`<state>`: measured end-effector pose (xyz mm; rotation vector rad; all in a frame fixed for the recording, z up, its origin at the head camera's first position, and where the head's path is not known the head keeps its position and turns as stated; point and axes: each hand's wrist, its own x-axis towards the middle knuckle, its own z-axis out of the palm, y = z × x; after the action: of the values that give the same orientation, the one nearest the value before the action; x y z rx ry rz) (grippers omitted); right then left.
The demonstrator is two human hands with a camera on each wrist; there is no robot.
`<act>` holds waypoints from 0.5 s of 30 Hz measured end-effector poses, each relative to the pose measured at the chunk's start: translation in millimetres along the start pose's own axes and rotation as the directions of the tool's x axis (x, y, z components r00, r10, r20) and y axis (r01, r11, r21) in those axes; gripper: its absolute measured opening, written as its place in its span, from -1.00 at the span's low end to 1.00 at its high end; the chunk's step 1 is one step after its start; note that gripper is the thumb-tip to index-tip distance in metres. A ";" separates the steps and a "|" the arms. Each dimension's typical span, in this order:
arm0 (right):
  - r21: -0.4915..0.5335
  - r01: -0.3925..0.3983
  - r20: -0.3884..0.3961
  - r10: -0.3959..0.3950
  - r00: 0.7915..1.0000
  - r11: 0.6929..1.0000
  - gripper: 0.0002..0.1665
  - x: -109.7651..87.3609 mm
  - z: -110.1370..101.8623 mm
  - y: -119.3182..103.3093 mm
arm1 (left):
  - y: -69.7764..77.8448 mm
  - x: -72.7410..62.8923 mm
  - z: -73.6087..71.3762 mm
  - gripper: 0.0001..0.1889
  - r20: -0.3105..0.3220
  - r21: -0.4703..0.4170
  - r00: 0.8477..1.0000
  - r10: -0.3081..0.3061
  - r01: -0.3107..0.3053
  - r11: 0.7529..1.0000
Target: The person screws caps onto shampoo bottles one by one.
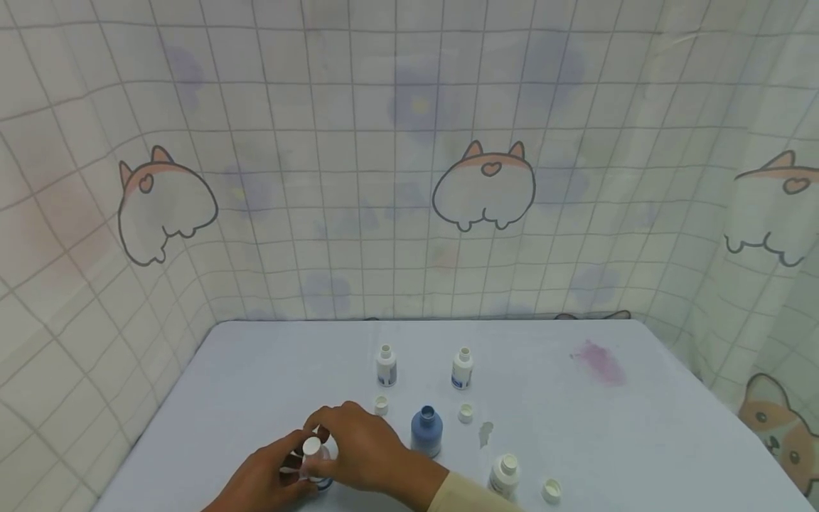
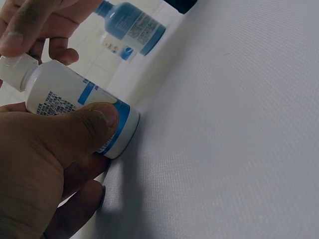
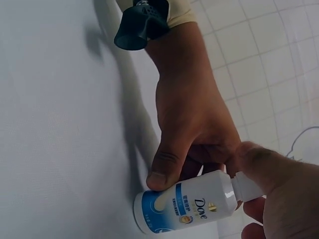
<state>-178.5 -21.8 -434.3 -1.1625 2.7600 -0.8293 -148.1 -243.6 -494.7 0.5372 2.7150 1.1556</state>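
Observation:
A small white Dove bottle (image 3: 184,206) with a blue band stands on the table, tipped in the wrist views by the cameras' angle. My left hand (image 1: 262,473) grips its body, with the thumb (image 2: 94,124) lying along the label. At the top, my right hand (image 1: 367,448) pinches the white cap (image 1: 312,446), which sits on the bottle's neck. In the head view the hands partly cover the bottle. To the right of my right hand is a larger blue bottle (image 1: 426,432) with an open mouth.
Two small uncapped white bottles (image 1: 387,368) (image 1: 462,370) stand farther back, with loose caps (image 1: 381,405) (image 1: 466,413) in front. Another white bottle (image 1: 505,475) and a loose cap (image 1: 552,491) are front right. A grey patch (image 1: 485,433) and pink stain (image 1: 600,361) mark the table.

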 end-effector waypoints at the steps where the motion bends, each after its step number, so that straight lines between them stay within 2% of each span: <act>1: 0.001 0.003 0.003 -0.003 1.000 1.000 -0.41 -1.3 0.1 0.5 | -0.1 0.0 0.3 -0.34 -0.002 -0.005 1.000 0.005 -0.005 1.000; 4: 0.001 0.040 0.003 -0.040 0.999 0.999 -0.34 -5.4 -0.5 2.3 | -0.1 0.0 1.1 -0.33 -0.008 -0.012 1.000 0.010 -0.010 1.000; 8: -0.011 0.135 -0.007 -0.135 0.991 0.991 -0.51 -8.1 -2.4 5.1 | -0.5 -1.0 1.0 -0.24 -0.006 -0.025 1.000 -0.005 0.005 1.000; 10: -0.010 0.172 -0.010 -0.173 0.985 0.985 -0.61 -8.3 -3.2 6.4 | -0.5 -1.4 0.6 -0.26 -0.004 -0.034 1.000 -0.008 0.008 0.999; 13: 0.001 0.190 -0.013 -0.190 0.982 0.982 -0.67 -8.0 -3.8 8.2 | -1.1 -1.3 0.1 -0.35 -0.001 -0.028 1.000 -0.003 0.003 1.000; 15: 0.022 0.174 -0.014 -0.174 0.985 0.984 -0.70 -7.1 -4.1 9.1 | -1.3 -1.1 -0.3 -0.38 0.003 -0.031 1.000 -0.001 0.001 1.000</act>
<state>-180.4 -9.9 -436.4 -1.4155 2.6793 -0.8838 -147.5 -245.1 -495.4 0.5333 2.6894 1.1942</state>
